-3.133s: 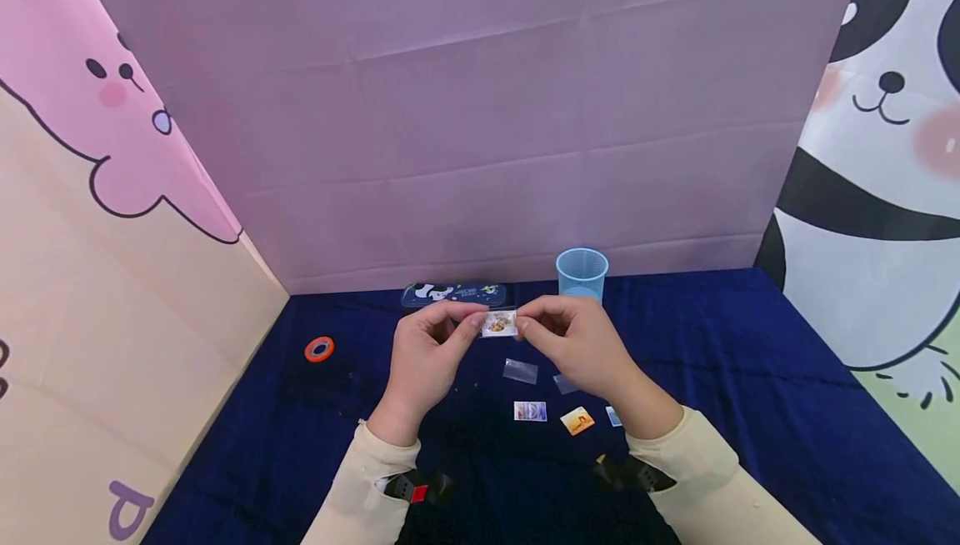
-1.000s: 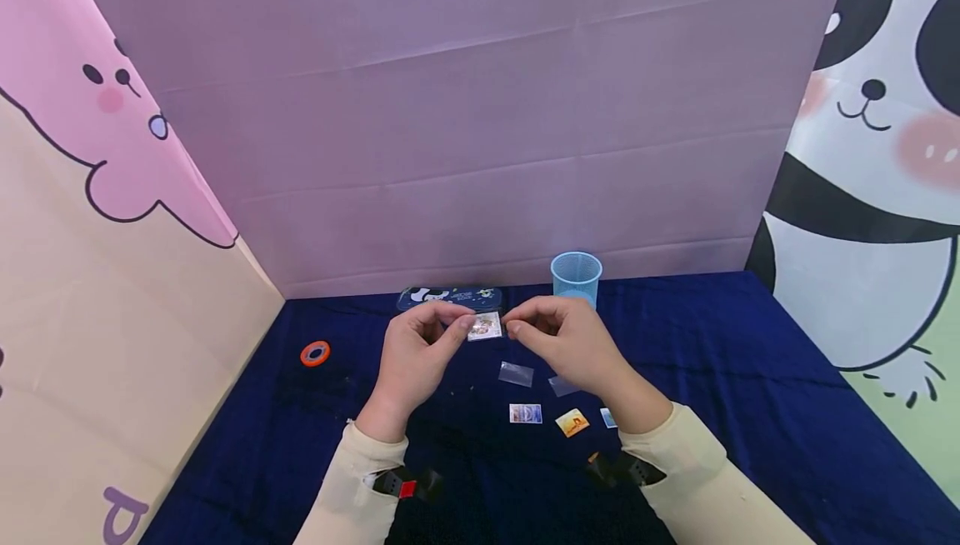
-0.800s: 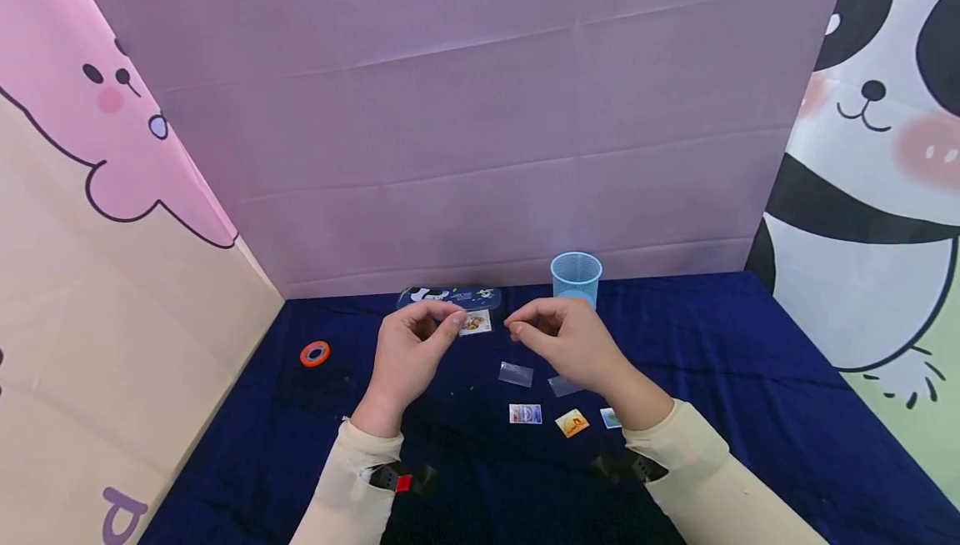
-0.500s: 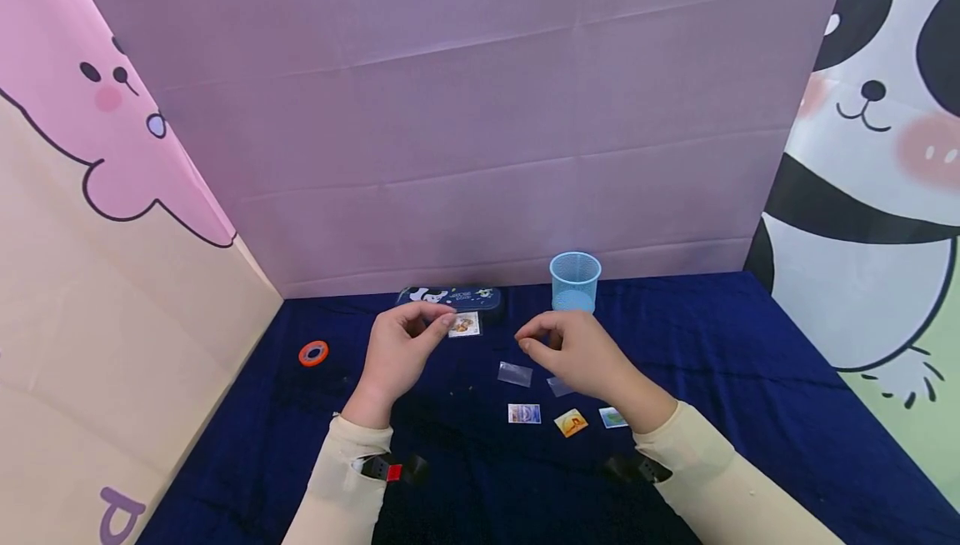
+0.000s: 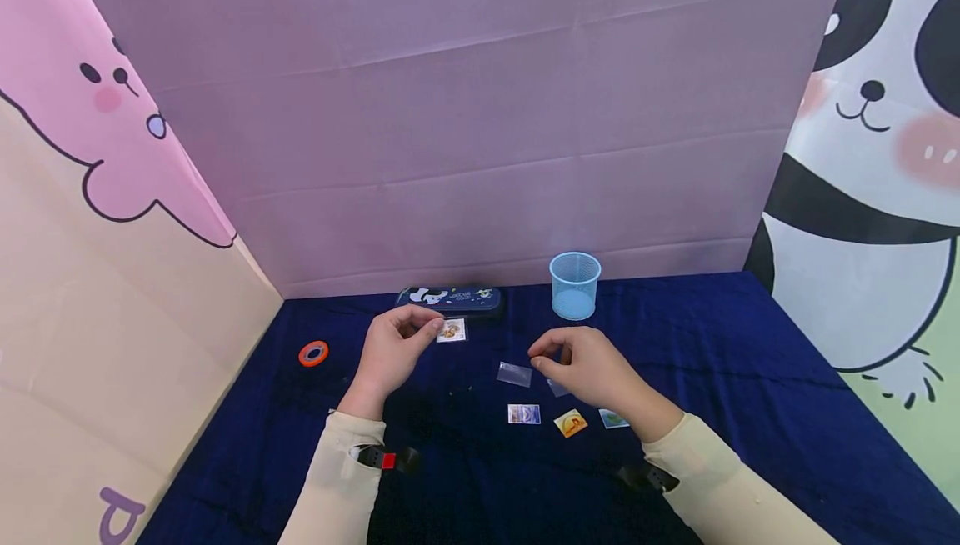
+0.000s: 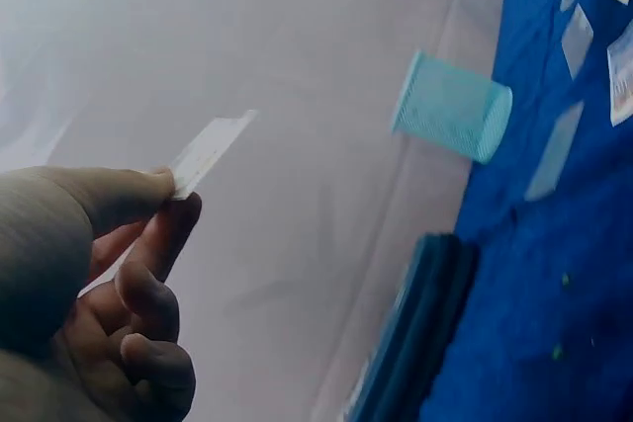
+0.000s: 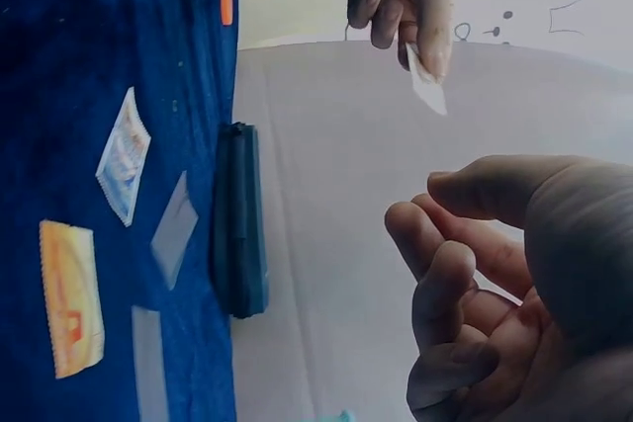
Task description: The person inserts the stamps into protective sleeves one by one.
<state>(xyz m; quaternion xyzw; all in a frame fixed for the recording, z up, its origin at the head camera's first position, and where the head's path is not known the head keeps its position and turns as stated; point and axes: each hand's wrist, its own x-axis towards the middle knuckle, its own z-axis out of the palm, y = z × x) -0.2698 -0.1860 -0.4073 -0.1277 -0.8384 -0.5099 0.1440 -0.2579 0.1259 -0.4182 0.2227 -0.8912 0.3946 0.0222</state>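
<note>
My left hand (image 5: 393, 349) pinches a small white-edged stamp (image 5: 452, 330), which looks to be in a clear sleeve, between thumb and forefinger, raised in front of the pencil case. In the left wrist view the held stamp (image 6: 208, 153) sticks out beyond the fingertips. Apart from it, my right hand (image 5: 588, 370) hovers with fingers loosely bent and nothing between them. On the cloth below lie a purple stamp (image 5: 523, 414), an orange stamp (image 5: 571, 423) and a green-blue stamp (image 5: 612, 418) partly covered by the right wrist. A clear sleeve (image 5: 514, 374) and another sleeve (image 5: 557, 387) lie behind them.
Along the back edge of the blue cloth (image 5: 712, 362) stand a dark blue panda pencil case (image 5: 450, 301) and a light blue mesh cup (image 5: 575, 287). An orange ring-shaped roll (image 5: 313, 353) lies at the left. Printed curtains enclose the back and sides.
Both hands first held the stamp; the right has let go and moved right and nearer. The left has carried the stamp leftward. More of the mesh cup and green-blue stamp shows.
</note>
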